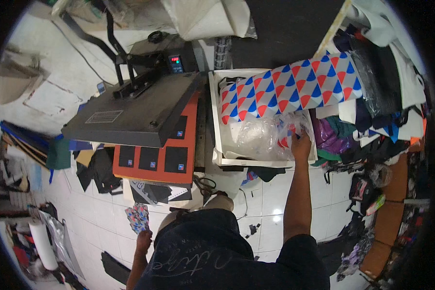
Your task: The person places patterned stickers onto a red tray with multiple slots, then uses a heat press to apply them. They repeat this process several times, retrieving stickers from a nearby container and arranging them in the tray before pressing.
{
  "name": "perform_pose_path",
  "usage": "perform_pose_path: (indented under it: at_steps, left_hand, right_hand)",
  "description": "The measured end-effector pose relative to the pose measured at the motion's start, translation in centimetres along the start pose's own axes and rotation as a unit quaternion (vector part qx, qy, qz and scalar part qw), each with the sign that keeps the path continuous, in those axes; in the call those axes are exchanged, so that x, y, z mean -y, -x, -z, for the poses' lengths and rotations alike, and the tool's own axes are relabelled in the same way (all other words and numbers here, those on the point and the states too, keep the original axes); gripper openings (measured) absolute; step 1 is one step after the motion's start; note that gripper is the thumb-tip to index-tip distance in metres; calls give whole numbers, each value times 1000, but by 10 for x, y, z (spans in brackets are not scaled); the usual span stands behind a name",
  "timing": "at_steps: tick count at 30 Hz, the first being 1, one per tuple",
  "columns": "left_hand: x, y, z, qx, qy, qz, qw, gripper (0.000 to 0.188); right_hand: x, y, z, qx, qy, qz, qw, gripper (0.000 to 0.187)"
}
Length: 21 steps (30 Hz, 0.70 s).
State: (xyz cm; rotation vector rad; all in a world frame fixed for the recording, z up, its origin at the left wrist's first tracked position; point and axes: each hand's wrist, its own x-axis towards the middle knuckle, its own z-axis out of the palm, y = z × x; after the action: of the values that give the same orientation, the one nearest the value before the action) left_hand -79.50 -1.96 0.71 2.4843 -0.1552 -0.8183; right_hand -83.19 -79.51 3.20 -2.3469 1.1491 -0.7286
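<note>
Low at my left side, my left hand (144, 240) is closed on several small patterned pieces (137, 217) in red, blue and grey. My right hand (301, 145) reaches into a white tray (216, 116), its fingers closed at a clear plastic bag (280, 133) with red and blue bits showing in it. A long patterned sheet (290, 87) of red, blue and grey lies across the tray's far part. Left of the tray stands a heat press (135, 111), its black upper plate raised. Black squares (176, 159) with small blue marks lie on its orange pad (154, 177).
Heaped fabric and plastic (333, 135) crowd the tray's right side. A pair of scissors (205, 183) lies by the press's front right corner. A dark surface (285, 34) is beyond the tray. Dark scraps (251, 230) lie on the white tiled floor (275, 208).
</note>
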Motion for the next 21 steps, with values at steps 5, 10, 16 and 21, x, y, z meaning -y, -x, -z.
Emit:
perform_pose_path:
  at_steps: [5,10,16,21]
  left_hand:
    - [-35,-2,13,53,-24,29,998,21]
    - [-7,-7,18,60,92,-38,993,23]
    - [-137,-26,25,49,70,8,996,21]
    - [-187,-38,33,103,124,-4,987,24]
  right_hand:
    - [-21,1,-21,56,-252,-197,946,40]
    - [45,11,27,114,-10,-51,992,37]
    - [56,30,72,-6,20,-77,997,25]
    - [72,44,124,-83,-138,-113,980,26]
